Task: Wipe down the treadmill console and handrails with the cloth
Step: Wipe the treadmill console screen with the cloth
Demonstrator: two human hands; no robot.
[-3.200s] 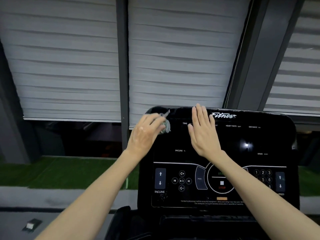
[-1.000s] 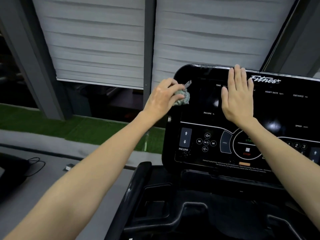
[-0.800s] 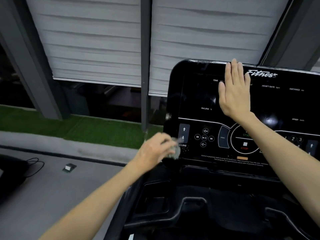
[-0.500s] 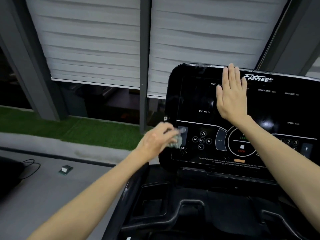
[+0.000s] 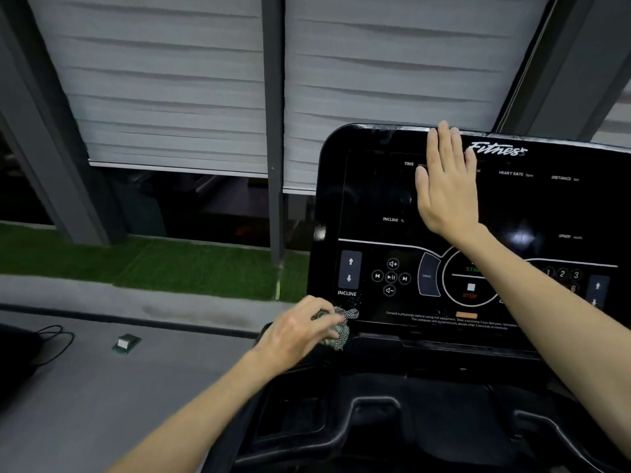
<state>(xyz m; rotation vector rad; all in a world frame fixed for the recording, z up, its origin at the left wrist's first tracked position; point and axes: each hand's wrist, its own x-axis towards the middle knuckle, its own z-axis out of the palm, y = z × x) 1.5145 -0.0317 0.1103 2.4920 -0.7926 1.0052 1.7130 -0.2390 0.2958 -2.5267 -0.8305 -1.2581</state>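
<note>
Grey shutters (image 5: 170, 97) behind a glossy black treadmill console (image 5: 372, 192); left grip (image 5: 300, 332) clutches a grey mesh cloth (image 5: 344, 331) at its lower-left corner, right grip (image 5: 447, 186) flat, released.

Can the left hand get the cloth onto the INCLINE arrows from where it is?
Probably yes. The left hand grips the cloth just below the INCLINE arrows, nothing between; the right hand lies flat higher up.
</note>
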